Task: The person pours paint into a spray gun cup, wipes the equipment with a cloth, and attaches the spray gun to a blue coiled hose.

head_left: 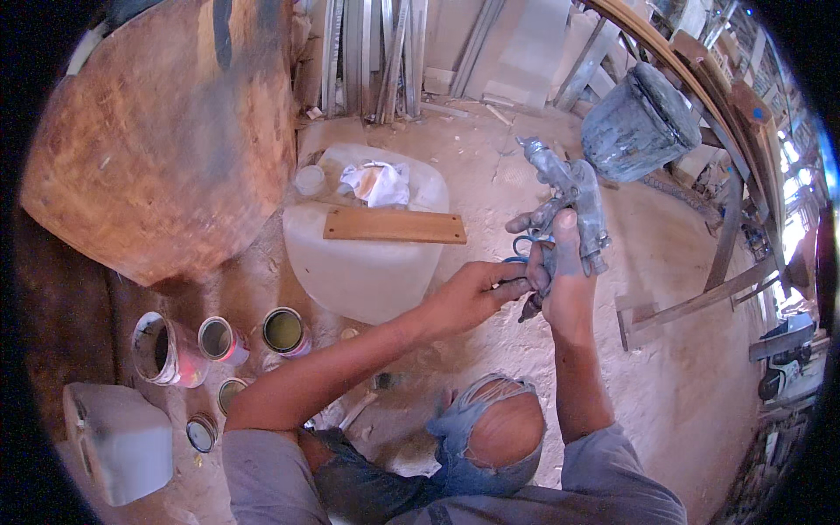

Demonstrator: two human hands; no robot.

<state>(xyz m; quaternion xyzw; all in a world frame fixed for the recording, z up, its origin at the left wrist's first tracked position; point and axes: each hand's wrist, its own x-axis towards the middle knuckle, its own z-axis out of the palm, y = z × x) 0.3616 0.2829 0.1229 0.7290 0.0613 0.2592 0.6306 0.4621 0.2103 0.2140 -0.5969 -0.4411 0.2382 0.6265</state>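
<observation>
Two hands on one spray gun (569, 179), held up over the floor | right hand (564, 254) grips it, probably taking the weight | left hand (477, 293) pinched closed by a blue loop (522, 245), can't tell on what | board (394, 226) across pale plastic jug (350, 280), makeshift stand maybe | open can (302, 346), olive stuff inside

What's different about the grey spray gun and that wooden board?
The spray gun is grey and irregular in shape; the wooden board is brown, flat and straight-edged. The spray gun is held up in the right hand, while the wooden board lies across a pale plastic container.
</observation>
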